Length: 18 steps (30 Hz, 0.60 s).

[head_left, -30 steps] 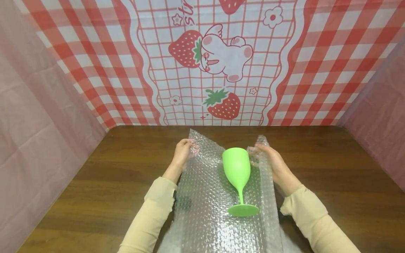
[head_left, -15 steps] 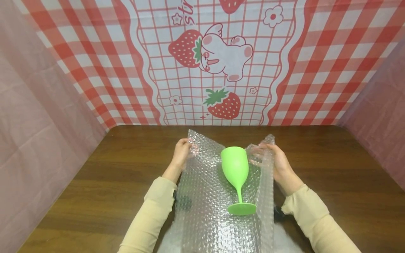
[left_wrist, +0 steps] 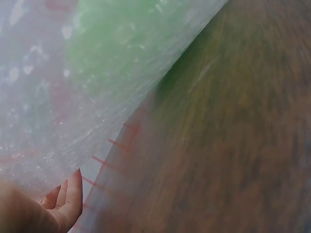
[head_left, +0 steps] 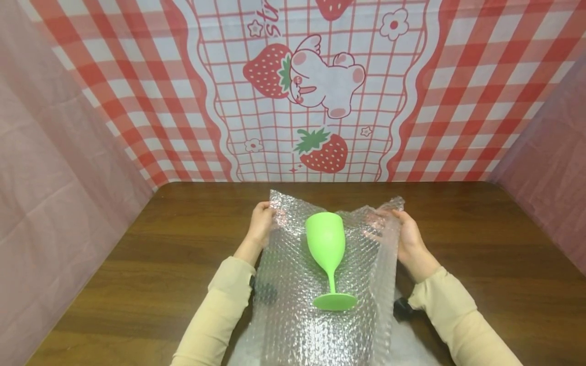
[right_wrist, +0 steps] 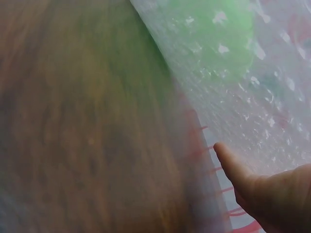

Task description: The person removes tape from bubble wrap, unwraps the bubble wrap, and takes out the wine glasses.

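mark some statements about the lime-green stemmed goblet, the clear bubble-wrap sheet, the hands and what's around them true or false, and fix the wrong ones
1. The lime-green stemmed goblet rests on the clear bubble-wrap sheet. True.
2. The left hand and right hand hold the sheet near opposite edges. True.
3. The right hand grips the goblet. False: it holds only the sheet.
4. The goblet appears upside down in the head view. False: the bowl is above the round foot.
5. Printed strawberries decorate the red-and-white cloth backdrop. True.
6. The arms' clothing is navy. False: the cloth sleeves are pale yellow.
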Tool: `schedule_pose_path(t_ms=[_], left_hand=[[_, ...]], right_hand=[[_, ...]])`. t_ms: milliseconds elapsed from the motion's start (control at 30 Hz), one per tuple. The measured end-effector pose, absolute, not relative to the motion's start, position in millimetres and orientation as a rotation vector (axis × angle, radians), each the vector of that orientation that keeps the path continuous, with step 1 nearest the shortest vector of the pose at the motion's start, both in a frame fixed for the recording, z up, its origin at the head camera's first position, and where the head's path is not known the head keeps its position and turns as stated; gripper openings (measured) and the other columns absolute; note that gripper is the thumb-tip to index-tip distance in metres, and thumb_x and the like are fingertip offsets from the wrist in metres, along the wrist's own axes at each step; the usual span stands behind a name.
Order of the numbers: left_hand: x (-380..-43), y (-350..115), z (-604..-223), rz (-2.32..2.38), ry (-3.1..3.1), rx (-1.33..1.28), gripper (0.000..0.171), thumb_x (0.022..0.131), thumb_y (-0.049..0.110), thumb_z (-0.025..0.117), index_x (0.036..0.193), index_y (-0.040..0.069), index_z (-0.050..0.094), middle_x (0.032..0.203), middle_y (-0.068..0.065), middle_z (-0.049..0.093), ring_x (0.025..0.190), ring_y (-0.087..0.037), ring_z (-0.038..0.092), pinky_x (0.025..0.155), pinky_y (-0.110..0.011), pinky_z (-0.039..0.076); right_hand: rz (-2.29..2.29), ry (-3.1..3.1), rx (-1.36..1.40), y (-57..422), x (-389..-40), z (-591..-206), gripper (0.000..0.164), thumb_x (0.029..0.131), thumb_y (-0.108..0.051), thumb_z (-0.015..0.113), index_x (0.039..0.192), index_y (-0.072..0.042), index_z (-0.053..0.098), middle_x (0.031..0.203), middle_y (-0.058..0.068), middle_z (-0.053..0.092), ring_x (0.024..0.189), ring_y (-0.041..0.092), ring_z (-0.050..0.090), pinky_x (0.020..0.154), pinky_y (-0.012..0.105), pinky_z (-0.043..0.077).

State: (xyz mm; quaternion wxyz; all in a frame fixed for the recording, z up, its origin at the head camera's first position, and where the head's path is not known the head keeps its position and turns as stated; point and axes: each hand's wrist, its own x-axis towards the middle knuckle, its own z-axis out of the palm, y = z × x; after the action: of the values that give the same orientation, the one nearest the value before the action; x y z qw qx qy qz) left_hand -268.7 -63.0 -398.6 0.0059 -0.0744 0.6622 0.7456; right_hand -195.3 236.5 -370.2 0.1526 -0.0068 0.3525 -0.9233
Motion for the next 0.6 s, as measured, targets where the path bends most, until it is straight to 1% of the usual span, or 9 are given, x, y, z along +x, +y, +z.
schedule_pose_path(t_ms=[133, 333, 367, 433, 467, 533, 600], left_hand=[[-268, -64, -398, 2.328, 2.082, -0.239, 0.032, 0.088, -0.002, 0.038, 0.119, -0.008, 0.041, 0.088, -0.006, 0.047, 0.066, -0.009, 0.048, 0.054, -0.017, 0.046], [-270, -65, -400, 2.353, 2.061, -0.239, 0.031, 0.088, -0.002, 0.038, 0.118, -0.009, 0.040, 0.086, -0.006, 0.047, 0.064, -0.008, 0.048, 0.053, -0.017, 0.046], [-270, -66, -401, 2.357, 2.054, -0.246, 0.031, 0.088, -0.003, 0.038, 0.118, -0.009, 0.040, 0.086, -0.006, 0.047, 0.064, -0.008, 0.047, 0.052, -0.017, 0.046], [-270, -66, -401, 2.362, 2.041, -0.258, 0.032, 0.088, -0.003, 0.038, 0.119, -0.009, 0.039, 0.086, -0.006, 0.046, 0.065, -0.009, 0.046, 0.052, -0.017, 0.046], [-270, -66, -401, 2.366, 2.036, -0.262, 0.032, 0.088, -0.003, 0.038, 0.119, -0.010, 0.039, 0.087, -0.006, 0.046, 0.065, -0.009, 0.046, 0.052, -0.017, 0.046], [-270, -67, -400, 2.376, 2.021, -0.280, 0.034, 0.087, -0.003, 0.039, 0.120, -0.010, 0.038, 0.087, -0.006, 0.046, 0.065, -0.009, 0.045, 0.052, -0.017, 0.046], [-270, -67, -399, 2.384, 2.012, -0.291, 0.035, 0.087, -0.004, 0.039, 0.121, -0.010, 0.038, 0.087, -0.006, 0.046, 0.065, -0.009, 0.045, 0.052, -0.017, 0.046]], right_hand=[[-2.653, 0.936, 0.003, 239, -197, -373, 0.045, 0.100, -0.022, 0.017, 0.097, 0.001, 0.056, 0.098, 0.013, 0.064, 0.094, 0.024, 0.060, 0.085, 0.043, 0.050], [-2.654, 0.826, 0.020, 244, -200, -377, 0.046, 0.100, -0.023, 0.015, 0.102, 0.002, 0.053, 0.102, 0.015, 0.063, 0.097, 0.026, 0.060, 0.085, 0.043, 0.049], [-2.653, 0.813, 0.030, 245, -200, -378, 0.044, 0.100, -0.023, 0.015, 0.104, 0.002, 0.051, 0.102, 0.015, 0.063, 0.097, 0.027, 0.060, 0.084, 0.043, 0.049], [-2.653, 0.781, 0.064, 247, -201, -379, 0.041, 0.100, -0.024, 0.015, 0.116, 0.001, 0.043, 0.103, 0.016, 0.062, 0.098, 0.027, 0.059, 0.086, 0.045, 0.048], [-2.654, 0.759, 0.079, 248, -202, -380, 0.039, 0.100, -0.024, 0.015, 0.119, 0.000, 0.039, 0.103, 0.017, 0.061, 0.098, 0.028, 0.059, 0.087, 0.047, 0.047], [-2.660, 0.707, 0.107, 250, -203, -381, 0.036, 0.099, -0.024, 0.016, 0.123, -0.001, 0.032, 0.103, 0.019, 0.060, 0.098, 0.030, 0.059, 0.091, 0.051, 0.044], [-2.665, 0.669, 0.129, 252, -204, -383, 0.035, 0.099, -0.023, 0.015, 0.124, -0.001, 0.028, 0.104, 0.020, 0.058, 0.098, 0.033, 0.059, 0.093, 0.054, 0.042]])
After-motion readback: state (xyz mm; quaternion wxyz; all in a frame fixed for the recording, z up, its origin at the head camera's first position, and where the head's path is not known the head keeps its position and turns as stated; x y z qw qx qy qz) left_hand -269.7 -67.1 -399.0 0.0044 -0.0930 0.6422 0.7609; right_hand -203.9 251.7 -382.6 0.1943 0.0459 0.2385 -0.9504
